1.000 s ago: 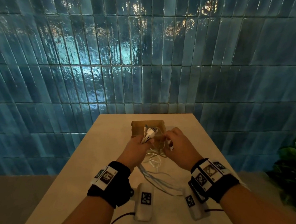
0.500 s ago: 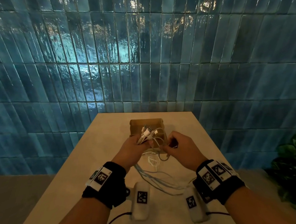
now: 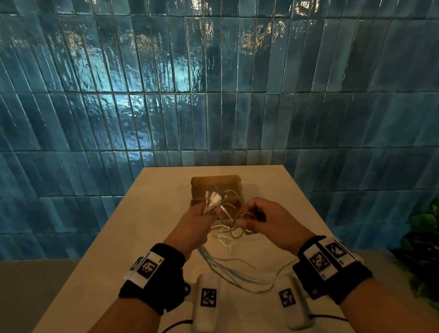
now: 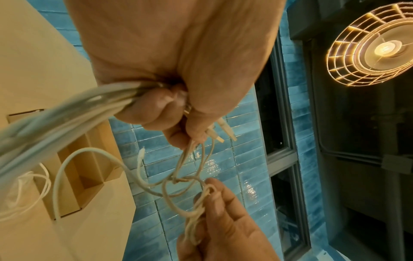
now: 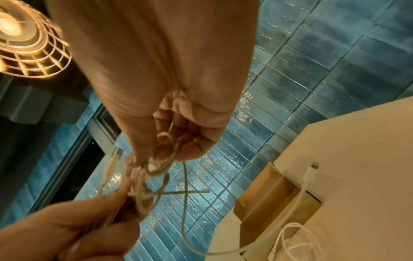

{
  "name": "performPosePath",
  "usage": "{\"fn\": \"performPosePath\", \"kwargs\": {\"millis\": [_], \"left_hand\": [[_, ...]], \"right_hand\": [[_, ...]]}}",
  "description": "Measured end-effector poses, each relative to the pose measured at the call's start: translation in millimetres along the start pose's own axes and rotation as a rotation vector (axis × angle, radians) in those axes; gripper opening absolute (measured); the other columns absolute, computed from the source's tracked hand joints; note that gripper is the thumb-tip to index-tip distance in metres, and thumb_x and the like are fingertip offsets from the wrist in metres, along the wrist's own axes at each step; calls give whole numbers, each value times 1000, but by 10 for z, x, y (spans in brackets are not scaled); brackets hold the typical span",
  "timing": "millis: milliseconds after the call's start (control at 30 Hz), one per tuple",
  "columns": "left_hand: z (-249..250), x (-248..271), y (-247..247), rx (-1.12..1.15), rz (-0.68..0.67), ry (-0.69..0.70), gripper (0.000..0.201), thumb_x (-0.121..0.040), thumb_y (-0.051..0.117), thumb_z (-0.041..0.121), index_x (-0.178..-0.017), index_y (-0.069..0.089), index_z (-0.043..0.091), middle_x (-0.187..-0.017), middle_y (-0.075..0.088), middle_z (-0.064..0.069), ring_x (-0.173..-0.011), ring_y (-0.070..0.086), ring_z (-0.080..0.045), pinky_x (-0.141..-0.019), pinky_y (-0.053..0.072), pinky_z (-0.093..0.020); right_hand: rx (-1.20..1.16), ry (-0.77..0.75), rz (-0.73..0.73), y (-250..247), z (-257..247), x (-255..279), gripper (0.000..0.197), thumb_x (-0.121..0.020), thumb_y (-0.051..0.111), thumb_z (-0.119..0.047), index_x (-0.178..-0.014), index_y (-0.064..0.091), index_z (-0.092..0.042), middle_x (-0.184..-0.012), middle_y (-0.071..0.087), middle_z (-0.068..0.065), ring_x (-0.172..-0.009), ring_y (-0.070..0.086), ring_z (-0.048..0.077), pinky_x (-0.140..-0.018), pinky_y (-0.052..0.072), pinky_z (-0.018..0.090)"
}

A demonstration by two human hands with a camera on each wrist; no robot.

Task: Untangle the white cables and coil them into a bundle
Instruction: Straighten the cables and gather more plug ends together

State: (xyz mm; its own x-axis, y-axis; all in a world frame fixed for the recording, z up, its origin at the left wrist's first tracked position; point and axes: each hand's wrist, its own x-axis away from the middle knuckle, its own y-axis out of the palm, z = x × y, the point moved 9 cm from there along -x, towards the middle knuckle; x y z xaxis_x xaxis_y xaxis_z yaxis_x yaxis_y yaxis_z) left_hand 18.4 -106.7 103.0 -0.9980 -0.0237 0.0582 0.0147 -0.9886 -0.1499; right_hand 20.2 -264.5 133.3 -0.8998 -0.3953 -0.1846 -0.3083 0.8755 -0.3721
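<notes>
Since a moment ago both hands have dropped lower and drawn slightly apart. The left hand [image 3: 194, 225] grips a bunch of white cables [image 3: 216, 199] above the counter [image 3: 130, 237], plug ends pointing up and away, strands trailing down toward the person. The right hand [image 3: 272, 222] pinches tangled loops [image 3: 238, 225] between them.

No words, brands or numbers can be read. The only signs are black-and-white square code markers: on the wristbands [image 3: 147, 268] [image 3: 325, 258] and on two white blocks [image 3: 207, 300] [image 3: 291, 300] lying on the table [image 3: 92, 287].
</notes>
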Motion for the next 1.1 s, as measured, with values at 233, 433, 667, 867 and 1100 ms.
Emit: {"fn": "performPosePath", "kwargs": {"millis": [233,433,667,867,1100], "left_hand": [[-7,-51,-9,52,10,0,18,-100,50,22,-96,60,8,-65,38,-2,-49,27,-9,-42,23,-20],[-55,-92,-105,68,5,12,20,-97,56,23,-91,67,7,-60,31,2,-51,25,-11,-46,21,-22],[-96,-163,38,-93,-73,26,26,-95,60,26,-76,67,11,-44,36,13,-47,27,-11,-48,20,-25],[-268,-188,87,-52,-113,-53,26,-90,65,31,-69,67,16,-52,28,6,-53,23,-13,-52,18,-30],[-347,-141,79,-56,-130,-50,29,-94,60,31,-71,64,14,-52,34,5,-54,23,-13,-52,19,-28]], "right_hand": [[-61,53,144,-184,111,48,4,-89,58,-2,-89,59,-5,-89,66,15,-74,65,15,-65,54,20],[-162,104,103,-115,242,6,7,-89,57,-1,-87,56,-8,-85,68,12,-74,66,13,-66,51,20],[330,1,114,-85,140,-154,28,-88,56,-6,-112,59,-21,-103,58,-9,-85,54,-1,-70,42,5],[388,-91,131,57,80,-242,11,-87,66,-20,-98,63,-19,-92,60,-5,-81,56,7,-72,44,13],[342,-47,100,211,276,-226,15,-82,71,-15,-85,57,-20,-80,62,-4,-73,57,10,-68,48,21]]}}
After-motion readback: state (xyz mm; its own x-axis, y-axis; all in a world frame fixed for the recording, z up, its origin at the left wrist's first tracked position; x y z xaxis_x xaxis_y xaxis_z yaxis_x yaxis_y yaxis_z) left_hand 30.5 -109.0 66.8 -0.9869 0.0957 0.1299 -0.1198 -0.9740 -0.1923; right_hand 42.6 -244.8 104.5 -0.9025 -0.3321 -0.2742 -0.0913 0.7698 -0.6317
